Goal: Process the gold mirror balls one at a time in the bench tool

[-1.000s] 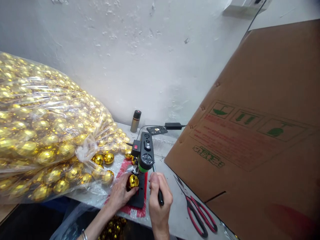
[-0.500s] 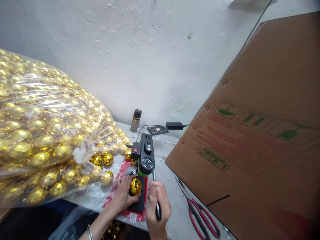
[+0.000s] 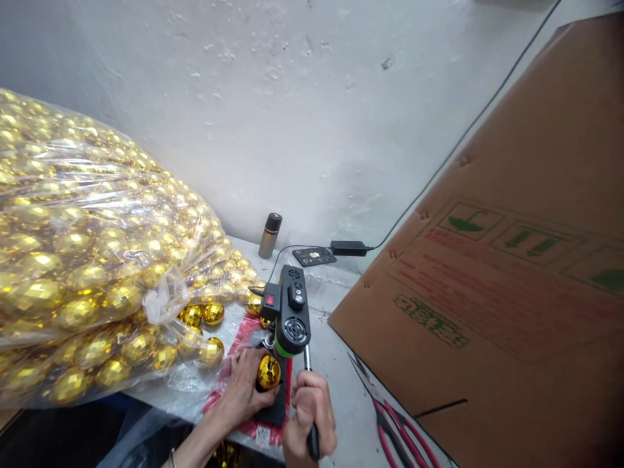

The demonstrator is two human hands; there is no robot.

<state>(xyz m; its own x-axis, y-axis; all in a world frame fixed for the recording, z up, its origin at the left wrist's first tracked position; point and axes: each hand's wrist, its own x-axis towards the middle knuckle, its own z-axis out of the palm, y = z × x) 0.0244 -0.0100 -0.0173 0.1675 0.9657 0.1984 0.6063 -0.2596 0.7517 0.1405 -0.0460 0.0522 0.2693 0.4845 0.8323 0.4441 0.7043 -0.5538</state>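
My left hand (image 3: 245,383) pinches a shiny gold mirrored ball (image 3: 268,372) between thumb and fingers, on the black base (image 3: 274,413) of a small lever press. The press head (image 3: 294,312), black with round vents and a green band, stands just above and behind the ball. Whether it touches the ball I cannot tell. Wrapped round the press's lever (image 3: 313,443), a metal rod with a black grip, is my right hand (image 3: 311,416). Red plastic sheeting (image 3: 242,335) lies under the base.
A big clear bag (image 3: 97,260) of gold balls fills the left, with a few loose balls (image 3: 213,313) beside it. Red-handled scissors (image 3: 390,422) lie right, next to a cardboard box (image 3: 487,292). A small bottle (image 3: 270,235), dark phone-like slab (image 3: 314,256) and power adapter (image 3: 350,248) sit by the wall.
The view has shifted slightly, so most things sit a little lower and further right. My right hand and the lever appear slightly lower, nearer me. My left hand still holds the ball.
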